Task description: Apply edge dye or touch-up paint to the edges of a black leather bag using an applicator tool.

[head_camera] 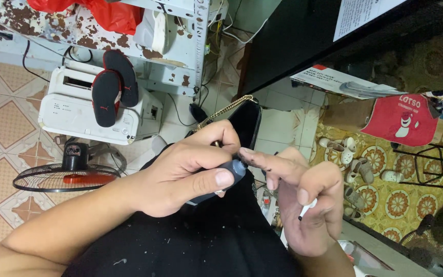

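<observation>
Left hand [188, 172] gripping a black glossy handbag [244, 123], right hand [303, 202] pinching a white cotton swab [306, 209], forefinger touching the bag's edge

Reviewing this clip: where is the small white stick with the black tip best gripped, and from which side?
Grip the small white stick with the black tip on its white shaft, coming from the upper right, away from the blackened end pointing down-left. The right hand already pinches it there, while the left hand holds a small dark bottle.
</observation>
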